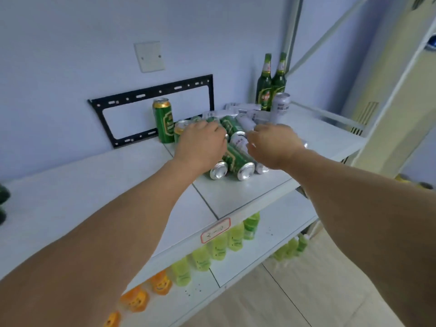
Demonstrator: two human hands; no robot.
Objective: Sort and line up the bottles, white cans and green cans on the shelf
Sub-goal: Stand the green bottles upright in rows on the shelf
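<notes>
— Green and white cans [232, 147] lie heaped mid-shelf [247, 199], unsorted. One green can [163, 120] stands at the back edge; two bottles [271, 83] and a white can [280, 106] stand by the back right corner.

— Your hands?

— My left hand [200, 143] and right hand [273, 143] reach into the heap. Their fingers are hidden, so I cannot tell the grip. Most sorting is left, I judge.

Both arms reach forward, left hand [203, 142] and right hand [273, 143] palm-down.
</notes>
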